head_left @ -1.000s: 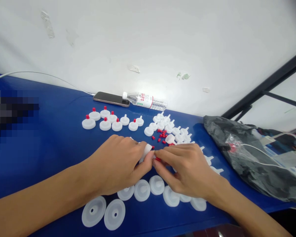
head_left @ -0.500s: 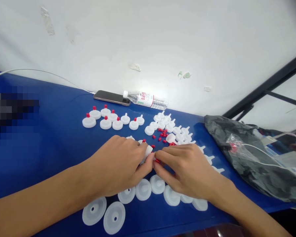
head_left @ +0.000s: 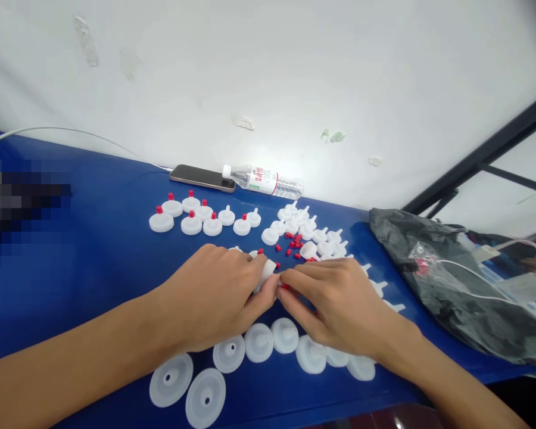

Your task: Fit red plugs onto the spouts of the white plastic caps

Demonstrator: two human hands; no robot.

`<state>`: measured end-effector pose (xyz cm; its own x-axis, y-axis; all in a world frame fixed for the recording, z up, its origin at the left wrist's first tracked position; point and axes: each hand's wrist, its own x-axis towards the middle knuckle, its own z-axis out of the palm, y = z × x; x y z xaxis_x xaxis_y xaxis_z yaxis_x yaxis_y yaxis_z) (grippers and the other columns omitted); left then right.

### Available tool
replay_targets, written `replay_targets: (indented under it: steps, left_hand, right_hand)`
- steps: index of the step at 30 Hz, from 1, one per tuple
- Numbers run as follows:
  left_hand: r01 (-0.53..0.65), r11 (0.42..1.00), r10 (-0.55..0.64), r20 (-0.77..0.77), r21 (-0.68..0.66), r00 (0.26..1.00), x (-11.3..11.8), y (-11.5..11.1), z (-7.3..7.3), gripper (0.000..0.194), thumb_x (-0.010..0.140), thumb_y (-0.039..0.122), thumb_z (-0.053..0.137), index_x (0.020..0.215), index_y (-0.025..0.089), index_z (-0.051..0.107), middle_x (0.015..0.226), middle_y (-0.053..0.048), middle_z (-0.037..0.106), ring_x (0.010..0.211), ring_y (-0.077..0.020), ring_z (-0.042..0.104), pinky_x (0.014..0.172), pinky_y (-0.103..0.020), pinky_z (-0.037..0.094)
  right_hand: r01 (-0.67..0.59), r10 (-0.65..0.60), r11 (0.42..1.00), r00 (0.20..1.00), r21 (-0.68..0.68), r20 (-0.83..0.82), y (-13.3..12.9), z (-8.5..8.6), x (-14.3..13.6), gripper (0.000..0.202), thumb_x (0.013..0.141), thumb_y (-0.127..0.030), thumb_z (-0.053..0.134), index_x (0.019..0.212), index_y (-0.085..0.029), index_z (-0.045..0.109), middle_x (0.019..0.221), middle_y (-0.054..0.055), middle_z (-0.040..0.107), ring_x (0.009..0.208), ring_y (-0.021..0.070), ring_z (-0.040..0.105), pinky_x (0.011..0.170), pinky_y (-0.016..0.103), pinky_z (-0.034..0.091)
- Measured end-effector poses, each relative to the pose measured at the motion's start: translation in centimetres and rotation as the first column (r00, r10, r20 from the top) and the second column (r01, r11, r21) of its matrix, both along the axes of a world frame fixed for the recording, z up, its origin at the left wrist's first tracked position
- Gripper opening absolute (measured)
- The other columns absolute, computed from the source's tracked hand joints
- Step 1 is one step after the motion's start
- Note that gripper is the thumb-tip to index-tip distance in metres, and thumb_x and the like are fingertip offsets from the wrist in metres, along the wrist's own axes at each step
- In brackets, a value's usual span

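Observation:
My left hand [head_left: 218, 292] is closed round a white nozzle cap [head_left: 267, 273], a round lid with a narrow spout, tilted with its spout toward the right. My right hand [head_left: 339, 298] pinches a small red tip cap [head_left: 284, 286] at the spout's end; the fingers hide most of the spout and red piece. Just beyond the fingers lie several loose red tip caps [head_left: 295, 240]. Below the hands, several white caps [head_left: 259, 342] rest on the blue table [head_left: 102, 238] with their hollow undersides up.
White caps with red tips [head_left: 161, 221] stand at the back left; bare-spouted ones [head_left: 334, 236] are heaped at right. A phone [head_left: 202, 177] on a cable and a lying plastic bottle [head_left: 268, 181] are by the wall. A black plastic bag [head_left: 411, 244] covers the right side.
My hands stay nearly in place. The red piece between my right fingers shows slightly less now and seems closer to the spout. The view has shifted a little.

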<state>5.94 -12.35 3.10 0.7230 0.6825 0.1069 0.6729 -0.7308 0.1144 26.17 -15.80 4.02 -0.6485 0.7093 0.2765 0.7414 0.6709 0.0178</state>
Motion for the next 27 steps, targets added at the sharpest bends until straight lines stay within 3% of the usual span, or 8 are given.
replay_targets:
  steps: [8,16,21,24,27]
  left_hand:
    - [-0.027,0.998,0.032,0.093,-0.055,0.995,-0.2,0.0,0.5,0.035,0.102,0.041,0.027,0.085,0.021,0.051,0.063,0.000,0.062,0.052,-0.0210,0.060,0.048,-0.032,0.029]
    - [0.010,0.996,0.020,0.338,-0.085,0.941,-0.3,-0.1,0.6,0.026,0.100,0.040,0.040,0.114,0.020,0.049,0.070,0.004,0.067,0.048,-0.0132,0.056,0.048,-0.027,0.031]
    - [0.012,0.985,0.064,0.433,-0.171,0.899,-0.2,-0.1,0.8,0.028,0.098,0.043,0.041,0.083,0.022,0.052,0.060,0.006,0.058,0.050,-0.0117,0.050,0.048,-0.026,0.030]
    - [0.009,0.965,0.125,0.489,-0.263,0.864,0.2,-0.4,1.2,0.039,0.097,0.043,0.040,0.064,0.022,0.042,0.052,0.007,0.045,0.047,-0.0091,0.040,0.047,-0.026,0.030]
    - [0.013,0.919,0.213,0.523,-0.395,0.825,0.5,-0.8,1.4,0.046,0.098,0.044,0.036,0.059,0.021,0.032,0.049,0.007,0.033,0.046,-0.0083,0.031,0.045,-0.027,0.026]
  right_hand:
    - [0.046,-0.040,0.996,0.997,0.075,-0.071,0.1,-0.2,0.5,0.027,0.101,-0.028,0.046,0.085,-0.016,0.063,0.059,-0.004,0.055,0.050,0.0100,0.047,0.052,0.027,0.023]
    - [0.014,0.014,0.988,0.984,0.156,-0.175,0.1,0.0,0.8,0.016,0.100,-0.023,0.050,0.093,-0.016,0.063,0.062,-0.003,0.059,0.050,0.0089,0.048,0.052,0.025,0.029]
    - [-0.024,0.046,0.991,0.984,0.129,-0.173,0.2,0.3,0.6,0.024,0.102,-0.024,0.045,0.087,-0.017,0.063,0.064,-0.002,0.057,0.051,0.0084,0.042,0.052,0.025,0.028]
    - [-0.038,0.075,0.982,0.978,0.188,-0.194,0.1,0.5,0.4,0.025,0.101,-0.022,0.046,0.084,-0.017,0.063,0.061,-0.004,0.050,0.049,0.0084,0.035,0.051,0.025,0.025]
    - [-0.039,0.096,0.960,0.976,0.278,-0.196,0.1,0.6,0.3,0.019,0.100,-0.021,0.050,0.088,-0.018,0.064,0.060,-0.004,0.049,0.049,0.0089,0.034,0.052,0.025,0.024]
